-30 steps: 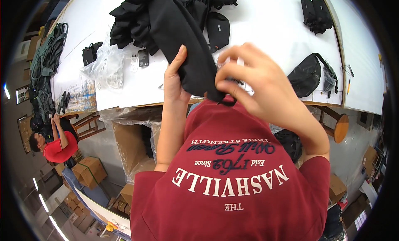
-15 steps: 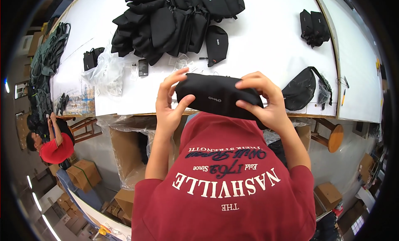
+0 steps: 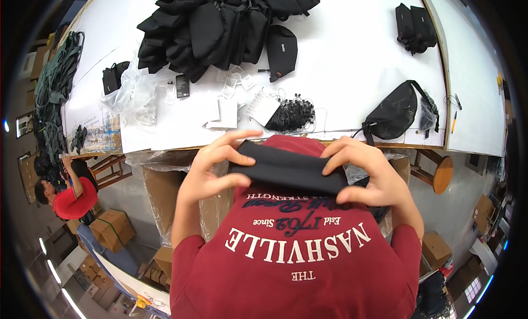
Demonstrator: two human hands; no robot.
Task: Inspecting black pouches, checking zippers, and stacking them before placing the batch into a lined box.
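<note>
A soft black pouch [image 3: 289,168] is held level in front of my chest, just short of the table's front edge. My left hand [image 3: 214,168] grips its left end, thumb below and fingers above. At the other end, my right hand [image 3: 368,173] is closed on it in the same way. A plain side of the pouch faces up. On the table beyond lie a tangle of small black corded pieces [image 3: 292,114] and white paper cards [image 3: 226,115].
A heap of black pouches [image 3: 206,36] covers the far middle of the white table [image 3: 352,60]. A clear plastic bag [image 3: 137,96] lies left, a black waist bag [image 3: 391,114] right. Below stand an open carton [image 3: 162,195] and a stool [image 3: 441,175]. A person in red [image 3: 77,198] works far left.
Both hands have brought the pouch down toward my chest and turned it, so its marked face no longer shows. The corded pieces and cards behind it have come into sight.
</note>
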